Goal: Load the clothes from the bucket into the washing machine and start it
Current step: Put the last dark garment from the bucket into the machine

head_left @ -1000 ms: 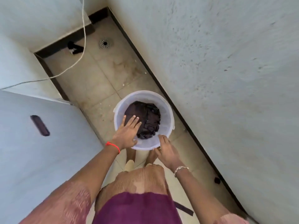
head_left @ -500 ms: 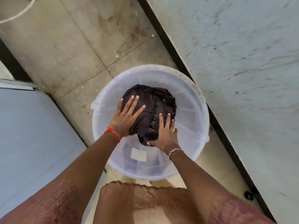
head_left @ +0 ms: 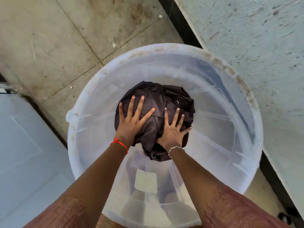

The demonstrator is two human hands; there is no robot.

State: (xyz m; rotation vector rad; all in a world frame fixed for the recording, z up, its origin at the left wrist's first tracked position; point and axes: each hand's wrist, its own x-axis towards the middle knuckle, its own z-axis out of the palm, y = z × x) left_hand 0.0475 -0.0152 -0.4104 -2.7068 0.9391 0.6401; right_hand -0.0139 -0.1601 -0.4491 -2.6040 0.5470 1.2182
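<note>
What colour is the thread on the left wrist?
The thread on the left wrist is red; the head view, the only one, shows it clearly.

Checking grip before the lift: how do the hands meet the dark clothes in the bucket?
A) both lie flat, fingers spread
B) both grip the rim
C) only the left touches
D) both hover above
A: the left hand and right hand lie spread on the dark clothes inside the bucket.

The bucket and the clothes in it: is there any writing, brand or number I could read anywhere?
None can be read.
Pale patch on the bucket wall near the bottom: maybe a label, seen blurred through the plastic, no letters legible.
Dark clothes under the left hand and right hand: no visible print.
</note>
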